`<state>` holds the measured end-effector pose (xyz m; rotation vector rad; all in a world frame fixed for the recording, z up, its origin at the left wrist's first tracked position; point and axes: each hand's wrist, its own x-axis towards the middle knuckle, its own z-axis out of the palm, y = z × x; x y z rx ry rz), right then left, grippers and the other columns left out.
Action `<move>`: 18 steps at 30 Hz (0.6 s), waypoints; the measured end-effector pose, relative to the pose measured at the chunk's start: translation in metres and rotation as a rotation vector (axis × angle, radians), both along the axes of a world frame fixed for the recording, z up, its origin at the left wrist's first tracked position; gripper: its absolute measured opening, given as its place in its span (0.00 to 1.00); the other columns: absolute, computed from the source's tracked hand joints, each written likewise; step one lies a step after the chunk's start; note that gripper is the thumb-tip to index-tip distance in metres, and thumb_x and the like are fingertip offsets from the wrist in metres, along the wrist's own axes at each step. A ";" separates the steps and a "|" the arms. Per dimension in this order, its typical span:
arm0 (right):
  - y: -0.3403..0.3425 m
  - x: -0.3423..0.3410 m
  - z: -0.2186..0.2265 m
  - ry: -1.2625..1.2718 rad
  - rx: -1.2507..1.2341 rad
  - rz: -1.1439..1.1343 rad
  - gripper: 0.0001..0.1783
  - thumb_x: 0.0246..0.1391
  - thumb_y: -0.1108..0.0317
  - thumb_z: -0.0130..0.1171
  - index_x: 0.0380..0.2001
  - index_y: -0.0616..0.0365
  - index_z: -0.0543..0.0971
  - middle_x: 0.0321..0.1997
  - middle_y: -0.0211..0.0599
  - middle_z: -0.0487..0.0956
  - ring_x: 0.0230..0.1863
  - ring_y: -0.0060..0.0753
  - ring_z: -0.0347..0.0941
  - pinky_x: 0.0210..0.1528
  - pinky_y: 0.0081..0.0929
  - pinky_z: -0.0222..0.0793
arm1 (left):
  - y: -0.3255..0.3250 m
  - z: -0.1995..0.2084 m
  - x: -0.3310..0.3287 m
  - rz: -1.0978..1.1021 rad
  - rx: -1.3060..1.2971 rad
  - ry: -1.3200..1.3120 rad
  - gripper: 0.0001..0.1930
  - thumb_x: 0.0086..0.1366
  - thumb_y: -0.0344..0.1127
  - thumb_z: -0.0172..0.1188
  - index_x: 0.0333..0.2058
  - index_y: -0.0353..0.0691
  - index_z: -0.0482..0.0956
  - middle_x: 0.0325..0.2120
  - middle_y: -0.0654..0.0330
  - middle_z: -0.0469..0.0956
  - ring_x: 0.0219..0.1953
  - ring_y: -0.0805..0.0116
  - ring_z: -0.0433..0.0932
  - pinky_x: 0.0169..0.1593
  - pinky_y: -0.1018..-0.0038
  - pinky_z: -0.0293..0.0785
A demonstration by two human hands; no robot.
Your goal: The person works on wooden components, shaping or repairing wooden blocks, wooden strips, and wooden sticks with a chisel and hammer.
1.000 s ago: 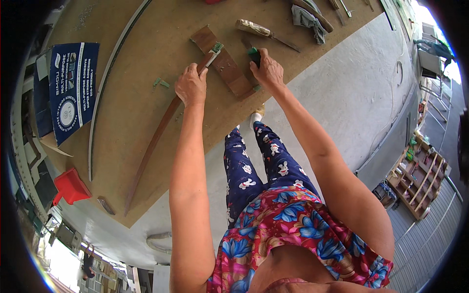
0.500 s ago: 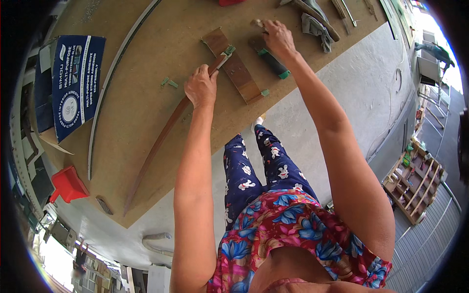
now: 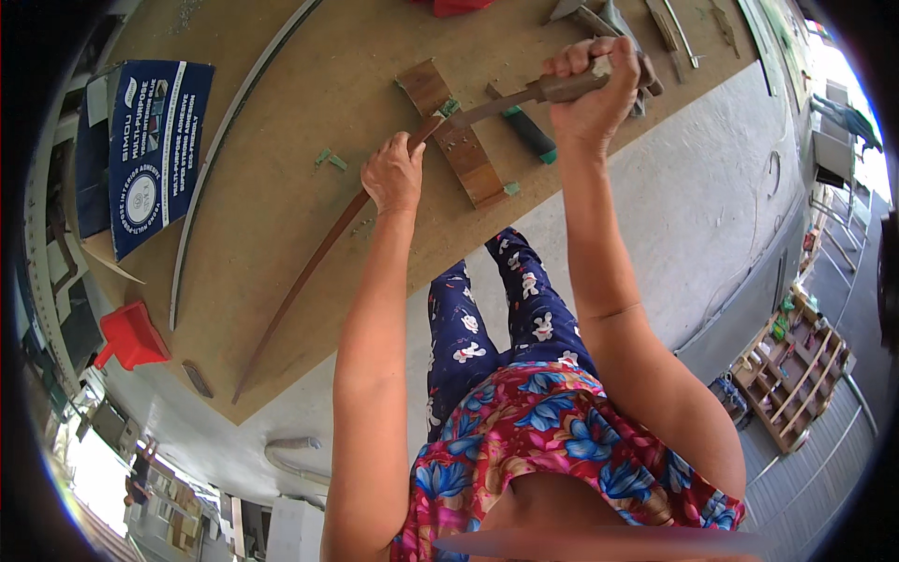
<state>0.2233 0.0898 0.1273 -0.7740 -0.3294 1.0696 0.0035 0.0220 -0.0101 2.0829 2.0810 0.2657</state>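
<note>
A: What is at the far left?
B: A blue cardboard box (image 3: 154, 150) with flat, angular sides, on the tan bench top (image 3: 272, 140).

A: And next?
B: The wooden strip (image 3: 318, 255), slim and reddish-brown, slanting over the bench; crumpled green scraps (image 3: 330, 159) lie beside it. The left hand (image 3: 393, 175) is closed around it near its upper end, probably to steady it.

A: What is under that end?
B: A short board (image 3: 473, 167), flat and rectangular, crumbs on its face, likely serving as a rest.

A: Further right?
B: A green-and-dark grip (image 3: 530, 136) lies loose. The right hand (image 3: 595, 103) wraps the thick handle of a flat-bladed tool (image 3: 506, 104), seemingly for firm control. Whether its tip touches the strip, one cannot tell.
</note>
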 end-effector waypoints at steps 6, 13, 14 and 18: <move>0.013 -0.020 -0.017 -0.179 0.139 0.000 0.12 0.57 0.69 0.56 0.22 0.56 0.67 0.16 0.31 0.66 0.15 0.25 0.64 0.16 0.28 0.64 | -0.001 0.001 0.003 0.060 -0.063 0.071 0.15 0.55 0.51 0.66 0.36 0.49 0.79 0.28 0.65 0.81 0.33 0.62 0.81 0.35 0.64 0.73; 0.030 -0.022 -0.033 -0.184 0.283 0.074 0.12 0.62 0.64 0.57 0.27 0.54 0.68 0.18 0.25 0.66 0.16 0.16 0.62 0.18 0.21 0.61 | -0.001 -0.004 0.000 0.031 0.035 0.112 0.16 0.54 0.52 0.67 0.34 0.49 0.79 0.27 0.66 0.81 0.31 0.64 0.80 0.34 0.65 0.72; 0.031 -0.022 -0.040 -0.183 0.281 0.072 0.12 0.62 0.64 0.57 0.27 0.54 0.68 0.18 0.25 0.66 0.16 0.16 0.62 0.18 0.21 0.61 | -0.001 -0.004 0.001 0.031 0.042 0.107 0.16 0.54 0.52 0.67 0.34 0.49 0.79 0.27 0.66 0.81 0.31 0.65 0.80 0.34 0.66 0.72; 0.033 -0.023 -0.053 -0.254 0.253 0.036 0.13 0.62 0.65 0.57 0.25 0.54 0.68 0.18 0.25 0.65 0.16 0.16 0.62 0.18 0.20 0.61 | -0.002 -0.003 0.003 0.035 0.027 0.123 0.16 0.55 0.53 0.66 0.35 0.49 0.79 0.27 0.66 0.81 0.31 0.65 0.80 0.34 0.66 0.72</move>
